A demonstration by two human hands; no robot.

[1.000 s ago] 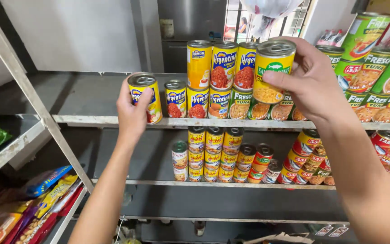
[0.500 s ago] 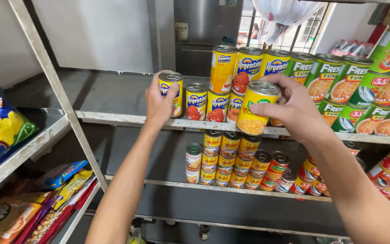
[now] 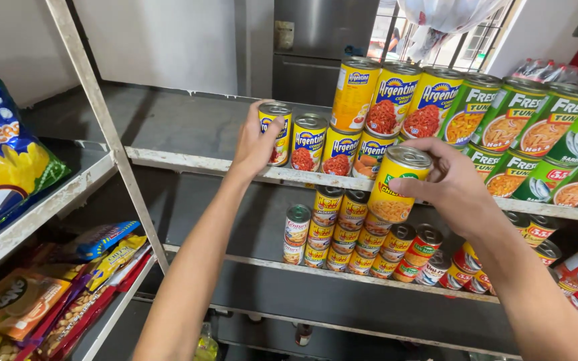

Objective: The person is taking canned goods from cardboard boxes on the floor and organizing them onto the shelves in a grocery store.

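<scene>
Left hand point(image 3: 255, 144) wraps a small yellow can point(image 3: 275, 134) at the shelf point(image 3: 188, 162) front edge; right hand point(image 3: 453, 187) clasps a yellow-green can point(image 3: 396, 186). Both cans look rigid, probably weighty, with smooth labels, best gripped round the sides.

This is a small grocery shop. Painted white metal shelving point(image 3: 188, 162) carries many tins of the same kinds in stacked rows: yellow-labelled cylindrical tins of corned beef point(image 3: 391, 99) beside green-labelled tins of tuna point(image 3: 511, 112) on the upper shelf, and smaller mixed red, yellow and green tins point(image 3: 362, 244) packed close together on the shelf below. To the left, a neighbouring rack holds bright foil snack bags point(image 3: 5, 160) and flat sachet packets point(image 3: 68, 281) (all laid out in bulk, labels facing outward). A barred window point(image 3: 463, 40) shows behind the shelves.
</scene>
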